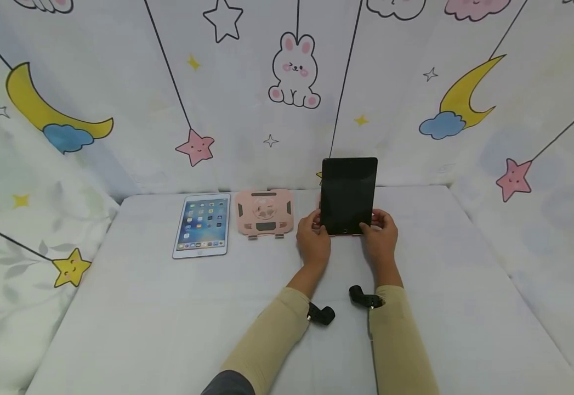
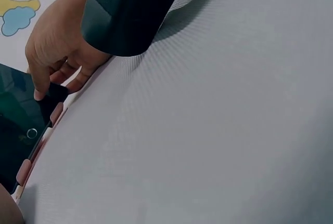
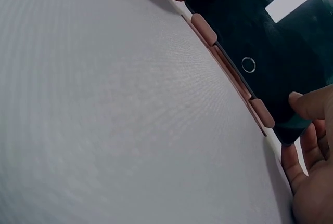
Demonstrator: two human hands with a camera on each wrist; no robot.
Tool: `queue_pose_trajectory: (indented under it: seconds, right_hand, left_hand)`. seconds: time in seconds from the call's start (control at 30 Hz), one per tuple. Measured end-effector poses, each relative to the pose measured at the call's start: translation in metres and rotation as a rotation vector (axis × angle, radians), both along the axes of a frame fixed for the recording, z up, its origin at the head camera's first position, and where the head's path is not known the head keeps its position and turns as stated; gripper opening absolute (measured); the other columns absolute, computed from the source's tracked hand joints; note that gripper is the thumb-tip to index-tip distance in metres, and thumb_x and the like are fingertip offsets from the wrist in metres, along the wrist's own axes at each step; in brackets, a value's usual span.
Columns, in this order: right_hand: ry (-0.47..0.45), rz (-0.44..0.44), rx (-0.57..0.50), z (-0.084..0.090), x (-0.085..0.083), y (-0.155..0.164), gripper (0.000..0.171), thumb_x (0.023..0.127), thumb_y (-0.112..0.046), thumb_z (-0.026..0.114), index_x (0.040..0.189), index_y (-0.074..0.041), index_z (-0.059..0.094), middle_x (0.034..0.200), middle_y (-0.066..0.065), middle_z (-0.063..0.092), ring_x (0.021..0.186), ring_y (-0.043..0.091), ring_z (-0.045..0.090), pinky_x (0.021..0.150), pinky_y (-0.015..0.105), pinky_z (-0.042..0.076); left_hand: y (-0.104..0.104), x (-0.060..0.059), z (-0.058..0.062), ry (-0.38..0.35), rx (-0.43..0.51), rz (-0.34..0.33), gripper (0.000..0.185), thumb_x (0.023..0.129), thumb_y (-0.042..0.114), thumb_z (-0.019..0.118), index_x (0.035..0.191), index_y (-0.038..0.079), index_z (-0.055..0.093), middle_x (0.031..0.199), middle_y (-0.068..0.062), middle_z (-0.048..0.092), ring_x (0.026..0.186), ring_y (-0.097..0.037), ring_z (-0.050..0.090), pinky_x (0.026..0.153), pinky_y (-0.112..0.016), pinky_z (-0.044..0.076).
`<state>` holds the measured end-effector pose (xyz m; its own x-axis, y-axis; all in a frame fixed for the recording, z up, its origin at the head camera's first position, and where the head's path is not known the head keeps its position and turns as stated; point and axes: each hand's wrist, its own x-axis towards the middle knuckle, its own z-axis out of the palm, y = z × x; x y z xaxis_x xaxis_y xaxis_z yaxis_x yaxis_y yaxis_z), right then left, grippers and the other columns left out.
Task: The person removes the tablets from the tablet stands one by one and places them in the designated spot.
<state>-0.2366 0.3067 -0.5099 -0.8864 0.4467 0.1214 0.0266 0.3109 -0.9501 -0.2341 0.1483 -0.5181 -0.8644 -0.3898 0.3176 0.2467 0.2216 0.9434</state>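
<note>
Both hands have a grip on the dark tablet (image 1: pixel 348 195): the left hand (image 1: pixel 312 238) pinches its lower left corner and the right hand (image 1: pixel 380 236) pinches the lower right, thumbs on the black screen. It stands upright, propped on a pink stand (image 3: pixel 229 65) whose little hooks catch the bottom edge, toward the back of the white surface (image 1: pixel 168 307). Just to the left sits a second pink stand (image 1: pixel 265 212), folded, and beside that a white tablet (image 1: pixel 203 225) lies flat with its screen lit.

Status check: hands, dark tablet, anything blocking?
Left hand and right hand grip black tablet by its lower corners. Tablet upright on pink stand. Nothing blocking.
</note>
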Motion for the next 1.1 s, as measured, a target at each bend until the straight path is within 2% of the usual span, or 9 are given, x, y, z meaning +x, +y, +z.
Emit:
queue_pose_trajectory:
  seconds: [0.2, 0.4, 0.53, 0.67, 0.87, 1.1]
  right_hand:
    - [0.047, 0.005, -0.028, 0.0, 0.001, 0.0, 0.045, 0.089, 0.002, 0.073, 0.132, 0.0, 0.058, 0.116, 0.012, 0.057, 0.104, 0.014, 0.052, 0.086, 0.015, 0.044]
    - [0.096, 0.004, -0.077, 0.0, 0.003, 0.0, 0.043, 0.089, 0.004, 0.073, 0.129, 0.001, 0.059, 0.11, 0.002, 0.058, 0.102, 0.009, 0.053, 0.084, 0.015, 0.045]
    - [0.16, 0.026, -0.118, 0.006, 0.005, 0.003, 0.039, 0.089, 0.005, 0.072, 0.127, 0.002, 0.06, 0.109, 0.001, 0.06, 0.103, 0.009, 0.056, 0.082, 0.016, 0.045]
    - [0.207, 0.042, -0.158, 0.013, 0.006, 0.011, 0.039, 0.088, 0.008, 0.072, 0.125, 0.005, 0.062, 0.107, 0.002, 0.063, 0.101, 0.008, 0.057, 0.083, 0.016, 0.046]
    - [0.226, 0.013, -0.285, 0.025, 0.016, 0.039, 0.041, 0.086, 0.013, 0.072, 0.124, 0.001, 0.066, 0.105, -0.004, 0.064, 0.101, 0.01, 0.06, 0.085, 0.013, 0.049]
    - [0.259, -0.06, -0.444, 0.031, 0.032, 0.072, 0.047, 0.085, 0.02, 0.068, 0.126, -0.002, 0.069, 0.106, -0.001, 0.065, 0.101, 0.011, 0.061, 0.082, 0.011, 0.054]
  left_hand:
    - [-0.001, 0.0, -0.001, 0.008, 0.064, -0.057, 0.042, 0.085, -0.014, 0.066, 0.118, 0.012, 0.072, 0.101, -0.01, 0.066, 0.087, -0.012, 0.061, 0.077, -0.025, 0.056]
    - [-0.002, 0.0, -0.003, 0.019, 0.124, -0.107, 0.044, 0.087, -0.013, 0.067, 0.12, 0.015, 0.072, 0.103, -0.009, 0.066, 0.091, -0.017, 0.063, 0.079, -0.025, 0.055]
    - [-0.003, -0.001, -0.003, 0.051, 0.145, -0.14, 0.044, 0.087, -0.012, 0.07, 0.121, 0.015, 0.073, 0.104, -0.01, 0.067, 0.093, -0.021, 0.063, 0.079, -0.025, 0.053]
    - [-0.001, 0.0, 0.001, 0.048, 0.166, -0.211, 0.042, 0.089, -0.008, 0.069, 0.124, 0.016, 0.072, 0.107, -0.01, 0.069, 0.094, -0.019, 0.062, 0.081, -0.024, 0.053]
    - [0.017, 0.001, 0.012, 0.049, 0.178, -0.325, 0.042, 0.09, -0.009, 0.067, 0.126, 0.01, 0.072, 0.109, -0.013, 0.072, 0.098, -0.021, 0.067, 0.085, -0.024, 0.057]
    - [0.046, 0.009, 0.024, 0.023, 0.164, -0.445, 0.043, 0.089, -0.009, 0.068, 0.129, 0.007, 0.071, 0.108, -0.016, 0.074, 0.097, -0.023, 0.068, 0.081, -0.019, 0.056]
